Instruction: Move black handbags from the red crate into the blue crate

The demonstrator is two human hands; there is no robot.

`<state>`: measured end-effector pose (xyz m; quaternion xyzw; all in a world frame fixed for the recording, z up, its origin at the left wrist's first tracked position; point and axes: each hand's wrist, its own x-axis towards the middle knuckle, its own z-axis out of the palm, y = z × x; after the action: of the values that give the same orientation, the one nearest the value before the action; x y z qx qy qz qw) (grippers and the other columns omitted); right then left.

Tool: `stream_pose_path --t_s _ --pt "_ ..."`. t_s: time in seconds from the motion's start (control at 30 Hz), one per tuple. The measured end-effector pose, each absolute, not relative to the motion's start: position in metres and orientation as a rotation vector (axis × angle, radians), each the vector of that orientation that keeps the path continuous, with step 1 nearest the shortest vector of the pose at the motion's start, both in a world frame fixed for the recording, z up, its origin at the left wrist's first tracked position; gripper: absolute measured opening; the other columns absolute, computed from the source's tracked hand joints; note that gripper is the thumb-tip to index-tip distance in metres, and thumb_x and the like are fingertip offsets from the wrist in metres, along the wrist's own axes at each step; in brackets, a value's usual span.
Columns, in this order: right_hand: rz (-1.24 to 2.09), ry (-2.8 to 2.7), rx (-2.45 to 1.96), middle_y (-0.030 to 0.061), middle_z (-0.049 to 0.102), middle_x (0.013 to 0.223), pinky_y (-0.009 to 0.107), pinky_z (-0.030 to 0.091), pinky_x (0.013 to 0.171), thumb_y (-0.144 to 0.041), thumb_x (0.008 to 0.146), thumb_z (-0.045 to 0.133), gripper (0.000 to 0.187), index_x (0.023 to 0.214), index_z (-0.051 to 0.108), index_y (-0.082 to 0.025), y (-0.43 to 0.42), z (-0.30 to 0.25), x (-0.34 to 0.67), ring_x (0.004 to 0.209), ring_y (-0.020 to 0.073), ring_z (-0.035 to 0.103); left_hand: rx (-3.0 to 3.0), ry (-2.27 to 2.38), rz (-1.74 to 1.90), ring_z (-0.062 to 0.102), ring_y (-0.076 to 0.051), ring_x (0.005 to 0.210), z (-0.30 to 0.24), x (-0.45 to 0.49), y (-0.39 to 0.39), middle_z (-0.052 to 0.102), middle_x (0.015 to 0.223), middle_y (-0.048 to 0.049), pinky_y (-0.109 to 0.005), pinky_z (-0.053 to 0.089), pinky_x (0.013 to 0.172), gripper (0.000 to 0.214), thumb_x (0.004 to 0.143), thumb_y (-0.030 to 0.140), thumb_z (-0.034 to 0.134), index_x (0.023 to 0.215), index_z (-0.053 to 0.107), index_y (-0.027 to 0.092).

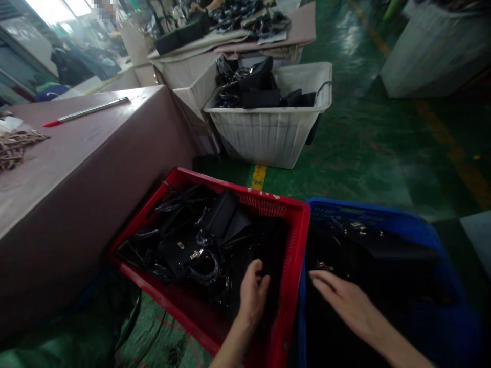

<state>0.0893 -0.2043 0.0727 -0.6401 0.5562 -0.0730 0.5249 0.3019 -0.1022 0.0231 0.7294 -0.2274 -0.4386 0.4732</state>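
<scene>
My left hand (pixel 252 292) reaches into a red plastic crate (pixel 296 240) and its fingers curl on a black item among several black handbags (pixel 192 245) with metal clasps. My right hand (pixel 345 301) hovers flat with fingers apart over black bags (pixel 376 245) in a blue crate (pixel 414 225) just to the right. Whether the left hand has actually gripped something is unclear in the dark pile.
A brown worktable (pixel 76 158) stands at left with a red-tipped rod (pixel 86 111) and brown cords (pixel 15 145). A white bin (pixel 268 133) of black bags sits behind the crates. Green floor (pixel 383 143) stretches right. A person sits far back left.
</scene>
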Motion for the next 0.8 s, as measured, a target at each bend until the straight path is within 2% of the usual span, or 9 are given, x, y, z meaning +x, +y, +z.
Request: stream_pose_path --t_s 0.1,0.13,0.2,0.27,0.37,0.47,0.53,0.67,0.8 --pt "-0.137 1.26 -1.139 0.0135 0.073 0.107 0.048 0.052 0.09 -0.044 0.072 0.066 0.038 0.1 0.073 -0.02 -0.171 0.016 0.194 0.1 0.0341 0.069 1.94 -0.661 -0.805 0.025 -0.031 0.148 0.004 0.404 -0.118 0.041 0.153 -0.0144 -0.05 0.016 0.123 0.062 0.073 0.007 0.072 0.131 0.052 0.019" --pt "-0.162 1.293 -1.094 0.0157 0.073 0.108 0.049 0.048 0.097 -0.039 0.067 0.071 0.038 0.099 0.072 -0.017 -0.163 -0.001 0.222 0.105 0.0357 0.067 1.958 -0.696 -0.75 0.017 -0.031 0.151 -0.002 0.43 -0.129 0.035 0.157 -0.0122 -0.05 0.009 0.124 0.068 0.07 0.004 0.073 0.132 0.052 0.02" --pt "-0.245 1.357 -1.005 0.0172 0.07 0.115 0.049 0.041 0.106 -0.032 0.065 0.074 0.039 0.1 0.07 -0.016 -0.157 -0.029 0.265 0.115 0.0366 0.062 1.974 -0.71 -0.682 0.016 -0.03 0.151 -0.016 0.47 -0.149 0.038 0.156 -0.009 -0.049 0.005 0.125 0.072 0.065 -0.001 0.076 0.13 0.055 0.023" --pt "-0.338 1.374 -0.899 0.0155 0.068 0.118 0.046 0.041 0.108 -0.033 0.07 0.073 0.039 0.104 0.068 -0.016 -0.163 -0.047 0.293 0.118 0.0335 0.06 1.991 -0.609 -0.63 0.025 -0.031 0.147 -0.03 0.495 -0.16 0.044 0.151 -0.0096 -0.05 0.014 0.124 0.065 0.068 0.002 0.078 0.127 0.057 0.021" --pt "-0.453 1.306 -0.716 0.0117 0.068 0.116 0.038 0.05 0.099 -0.036 0.08 0.07 0.035 0.109 0.066 -0.017 -0.187 -0.058 0.325 0.111 0.0254 0.064 1.995 -0.279 -0.583 0.044 -0.032 0.134 -0.05 0.515 -0.153 0.048 0.142 -0.0122 -0.055 0.036 0.112 0.048 0.083 0.02 0.073 0.127 0.054 0.016" --pt "-0.514 1.242 -0.54 0.0088 0.068 0.109 0.034 0.054 0.091 -0.029 0.085 0.07 0.023 0.102 0.064 -0.014 -0.214 -0.064 0.361 0.1 0.0192 0.066 1.876 0.012 -0.705 0.062 -0.025 0.111 -0.067 0.524 -0.146 0.061 0.123 -0.0101 -0.047 0.054 0.094 0.031 0.093 0.028 0.065 0.119 0.058 0.014" --pt "-0.536 1.225 -0.442 0.0061 0.069 0.1 0.034 0.056 0.085 -0.027 0.091 0.065 0.015 0.097 0.063 -0.013 -0.228 -0.07 0.388 0.09 0.0165 0.067 1.748 0.118 -0.814 0.067 -0.021 0.099 -0.077 0.528 -0.155 0.066 0.113 -0.0083 -0.041 0.058 0.086 0.026 0.094 0.03 0.064 0.113 0.062 0.013" --pt "-0.556 1.254 -0.303 0.0034 0.066 0.091 0.032 0.055 0.071 -0.035 0.098 0.057 0.021 0.1 0.06 -0.014 -0.243 -0.082 0.433 0.074 0.014 0.064 1.552 0.23 -0.864 0.069 -0.02 0.096 -0.086 0.535 -0.194 0.069 0.113 -0.0085 -0.039 0.06 0.083 0.027 0.092 0.028 0.067 0.114 0.063 0.013" --pt "-0.631 1.281 -0.266 0.0026 0.066 0.088 0.029 0.054 0.068 -0.043 0.092 0.064 0.028 0.096 0.058 -0.016 -0.224 -0.063 0.443 0.072 0.0137 0.062 1.466 0.294 -0.794 0.07 -0.02 0.1 -0.057 0.531 -0.199 0.069 0.118 -0.0102 -0.039 0.06 0.088 0.028 0.088 0.019 0.07 0.115 0.064 0.012"
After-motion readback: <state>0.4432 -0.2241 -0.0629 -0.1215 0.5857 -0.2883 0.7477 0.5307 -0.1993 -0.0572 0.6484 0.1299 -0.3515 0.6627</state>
